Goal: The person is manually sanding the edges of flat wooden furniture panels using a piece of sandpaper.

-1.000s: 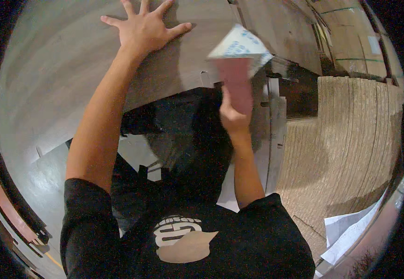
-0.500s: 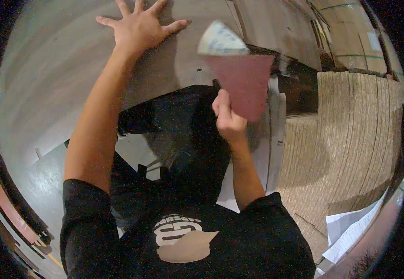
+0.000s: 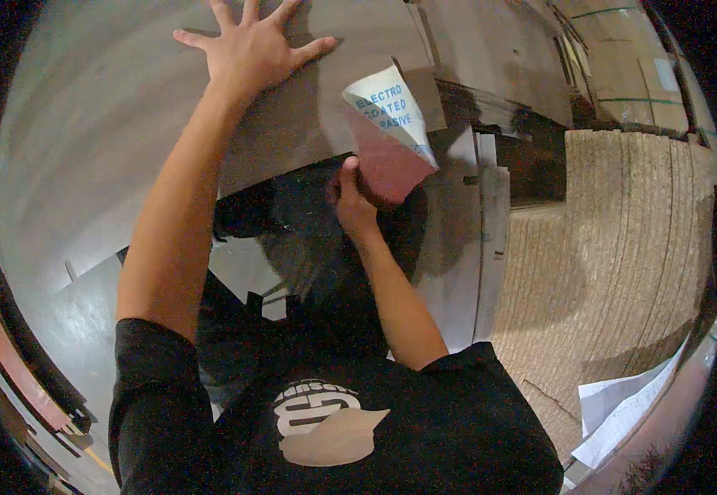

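Fingers spread, my left hand [image 3: 251,51] lies flat on a broad grey-brown board [image 3: 111,132]. My right hand [image 3: 355,205] grips a sheet of sandpaper [image 3: 385,162] by its lower end, near the board's front edge. The sheet is reddish, with its upper part folded over to show a pale printed backing. It is bent and tilted, and its top overlaps the board in view. I cannot tell whether it touches the board. The fingers behind the sheet are partly hidden.
To the right stands a large stack of speckled tan sheets [image 3: 614,239], with papers [image 3: 626,421] at its near end. Wrapped cartons [image 3: 634,82] are at the far right. Pale panels [image 3: 488,247] stand between me and the stack. Reddish boards [image 3: 8,330] lie at the left rim.
My right hand has moved left with the sandpaper, which has turned so that more of its folded pale backing shows. My left hand stays on the board.
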Demonstrator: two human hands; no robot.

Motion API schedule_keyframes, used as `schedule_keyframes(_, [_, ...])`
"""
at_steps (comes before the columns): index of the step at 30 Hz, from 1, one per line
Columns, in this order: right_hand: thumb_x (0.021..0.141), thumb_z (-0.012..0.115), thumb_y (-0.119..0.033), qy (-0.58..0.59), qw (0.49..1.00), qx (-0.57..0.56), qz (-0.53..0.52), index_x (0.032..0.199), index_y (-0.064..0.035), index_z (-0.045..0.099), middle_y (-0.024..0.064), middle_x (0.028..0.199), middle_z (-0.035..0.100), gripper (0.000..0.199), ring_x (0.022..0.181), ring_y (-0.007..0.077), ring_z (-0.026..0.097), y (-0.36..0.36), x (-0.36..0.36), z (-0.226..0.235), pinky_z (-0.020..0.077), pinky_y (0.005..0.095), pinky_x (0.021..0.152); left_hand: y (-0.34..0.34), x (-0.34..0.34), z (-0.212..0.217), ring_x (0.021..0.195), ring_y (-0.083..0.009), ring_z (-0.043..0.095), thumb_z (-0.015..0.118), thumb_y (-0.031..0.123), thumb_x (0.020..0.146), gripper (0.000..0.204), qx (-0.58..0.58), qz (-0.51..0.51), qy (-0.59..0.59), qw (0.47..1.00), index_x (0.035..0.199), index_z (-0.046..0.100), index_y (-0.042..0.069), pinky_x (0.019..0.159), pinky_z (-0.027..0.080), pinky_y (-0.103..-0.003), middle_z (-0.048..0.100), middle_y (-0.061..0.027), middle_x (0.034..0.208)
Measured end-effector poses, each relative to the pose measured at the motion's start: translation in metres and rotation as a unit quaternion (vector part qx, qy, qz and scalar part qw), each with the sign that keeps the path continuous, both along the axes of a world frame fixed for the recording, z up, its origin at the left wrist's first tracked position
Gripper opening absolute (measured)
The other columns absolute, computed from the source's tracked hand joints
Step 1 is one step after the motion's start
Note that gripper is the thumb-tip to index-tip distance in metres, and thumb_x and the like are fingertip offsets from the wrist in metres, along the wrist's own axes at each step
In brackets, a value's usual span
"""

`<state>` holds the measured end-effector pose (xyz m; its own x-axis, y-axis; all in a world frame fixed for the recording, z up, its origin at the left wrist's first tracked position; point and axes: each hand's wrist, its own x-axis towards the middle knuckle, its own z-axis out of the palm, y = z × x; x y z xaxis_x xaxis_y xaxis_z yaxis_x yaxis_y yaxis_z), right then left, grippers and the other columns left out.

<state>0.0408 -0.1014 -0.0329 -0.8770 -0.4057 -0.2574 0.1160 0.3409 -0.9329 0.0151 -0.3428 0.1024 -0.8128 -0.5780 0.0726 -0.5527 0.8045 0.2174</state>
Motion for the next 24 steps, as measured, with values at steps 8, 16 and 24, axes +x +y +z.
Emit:
schedule_keyframes(8, [0.109,0.034,-0.059,-0.082,0.996,0.045,-0.015,0.070,-0.0123,0.050,0.0007,0.062,0.048,0.063,0.057,0.0141,0.045,0.034,0.031,0.001,0.0368,0.0307,0.055,-0.039,-0.002,-0.094,0.156,-0.0485,0.004,0.037,0.091,0.084,0.094,-0.102,-0.028,0.176,0.979,0.161,0.029,0.037,0.109,0.002,-0.086,0.014,-0.0129,0.172])
schedule_keyframes(16, [0.110,0.020,-0.059,0.023,0.996,-0.039,-0.074,0.070,-0.0111,0.048,0.0017,0.064,0.048,0.068,0.059,0.0132,0.045,0.075,0.070,0.056,0.0368,0.0288,0.057,0.001,-0.001,0.007,0.156,-0.0483,0.003,0.038,0.089,0.085,0.093,0.046,0.011,-0.067,0.997,0.161,0.029,0.037,0.109,0.001,-0.086,0.013,-0.0130,0.172])
schedule_keyframes(24, [0.099,0.046,-0.010,0.522,0.846,0.061,0.096,0.156,-0.0127,0.044,0.0164,0.117,0.073,0.056,0.085,0.0276,0.067,0.011,-0.025,0.043,0.0527,0.0443,0.079,-0.014,-0.012,-0.040,0.152,-0.0522,0.014,0.048,0.088,0.081,0.084,-0.121,0.007,0.087,0.989,0.153,0.042,0.045,0.099,0.008,-0.092,0.024,-0.0087,0.169])
